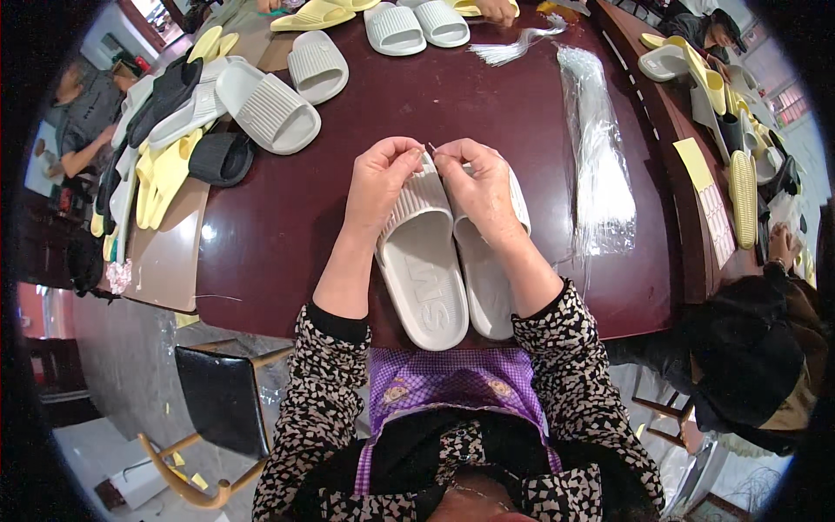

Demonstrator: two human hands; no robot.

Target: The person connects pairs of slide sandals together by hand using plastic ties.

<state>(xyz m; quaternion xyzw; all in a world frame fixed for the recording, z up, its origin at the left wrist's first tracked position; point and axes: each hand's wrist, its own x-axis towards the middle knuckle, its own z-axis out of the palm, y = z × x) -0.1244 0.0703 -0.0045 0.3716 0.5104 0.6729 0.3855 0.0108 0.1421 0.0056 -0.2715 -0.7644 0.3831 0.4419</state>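
Note:
A pair of light grey slide slippers lies side by side before me, the left slipper (424, 291) and the right slipper (489, 296), heels toward me. Over their toe ends my left hand (383, 178) pinches with thumb and index finger. My right hand (478, 187) pinches just beside it, the fingertips nearly meeting. A thin pale plastic strand (431, 147) shows between the fingertips; most of it is hidden by the fingers. Both wrists rest close over the ribbed straps.
A clear bag of thin white strands (598, 157) lies on the right, with a loose bundle of strands (519, 45) behind it. Grey slippers (277, 113) and yellow slippers (165, 178) are heaped on the left. Other people sit around the dark red table (287, 235). A black chair (223, 400) stands lower left.

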